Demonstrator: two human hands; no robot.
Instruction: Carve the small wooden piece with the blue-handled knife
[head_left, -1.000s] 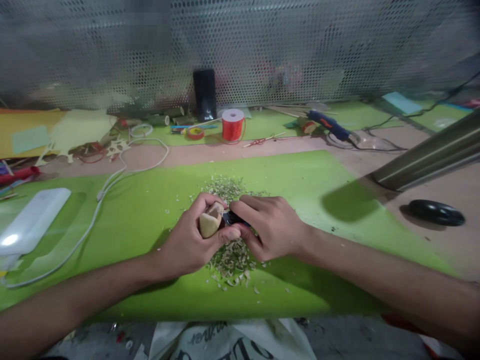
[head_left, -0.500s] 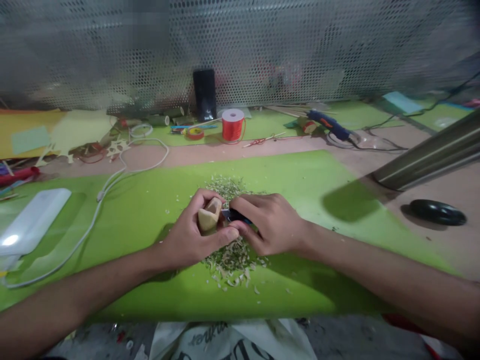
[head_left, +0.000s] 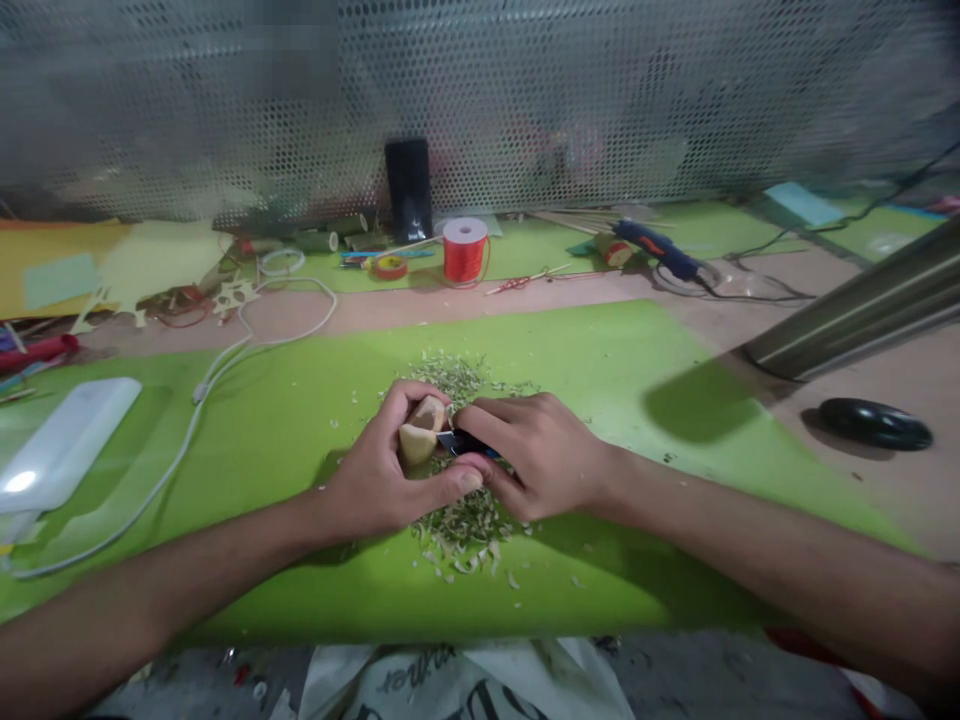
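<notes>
Between the thumb and fingers of my left hand (head_left: 382, 465) is a pale, faceted piece of carved wood (head_left: 418, 443), with a darker flat or hollow face on its upper side. My right hand (head_left: 536, 450) is closed around the dark handle of a craft knife (head_left: 466, 443). Its short blade points left and meets the right side of the wood. My left thumb reaches under the knife, close to my right fingers. Beneath both hands lies a heap of shavings (head_left: 465, 520) on the green mat (head_left: 300, 570).
Behind the mat stand a red thread spool (head_left: 464, 255) and a black phone (head_left: 409, 190). A blue glue gun (head_left: 660, 250), a metal cylinder (head_left: 862, 305) and a black mouse (head_left: 875, 424) are to the right. At left lie a white power bank (head_left: 71, 440) and its cable (head_left: 199, 420).
The carved wood has turned slightly in my left hand, showing more of its upper face. My right hand and the knife have shifted a little, with the blade still against the wood.
</notes>
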